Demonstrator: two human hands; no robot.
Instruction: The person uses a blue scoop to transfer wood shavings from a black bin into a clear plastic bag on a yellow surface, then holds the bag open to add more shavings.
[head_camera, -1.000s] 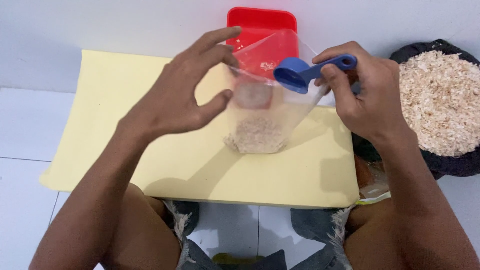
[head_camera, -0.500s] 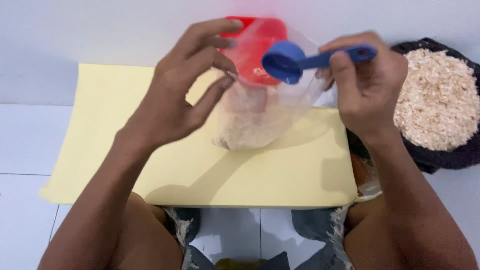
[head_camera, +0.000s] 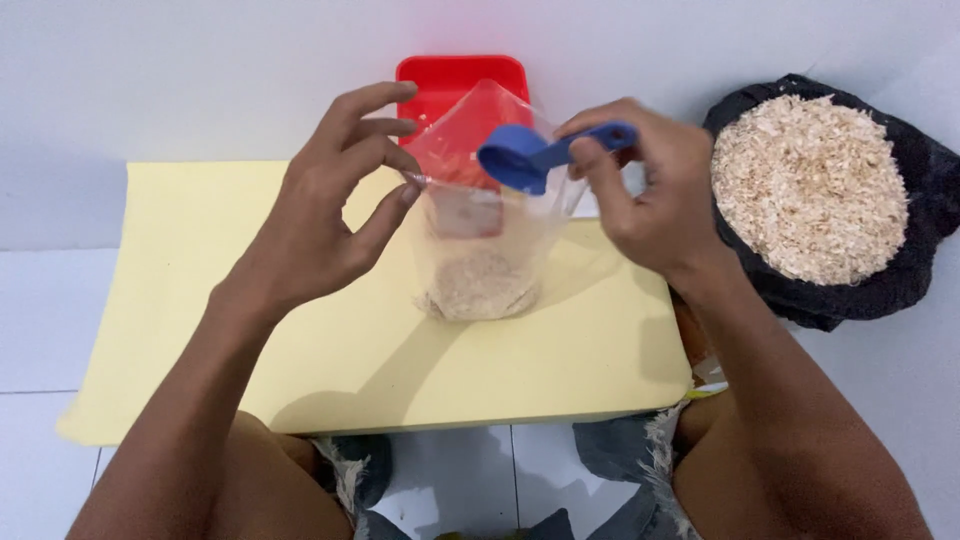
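Right now your left hand (head_camera: 320, 215) pinches the near rim of a clear plastic bag (head_camera: 485, 235) between thumb and fingertips, the other fingers fanned out above it, keeping the mouth open. The bag stands upright on the pale yellow board (head_camera: 250, 340), close to its far edge and somewhat right of the middle, with a low heap of tan wood shavings (head_camera: 480, 285) settled in its bottom.

Your right hand (head_camera: 655, 205) is closed around the handle of a blue scoop (head_camera: 515, 160), thumb and fingers pressed on the handle. The scoop's bowl hangs over the open mouth of the bag, tilted toward your left hand; you cannot tell from here whether anything is left in it.

Behind the bag, past the board's far edge, a red tray (head_camera: 440, 85) sits against the white wall, partly seen through the plastic. Off the board's right edge, just beside your right wrist, a black bag (head_camera: 900, 290) lies open on the white tiled floor (head_camera: 40, 320), heaped with the same shavings. Your knees in frayed denim show below the board's near edge.
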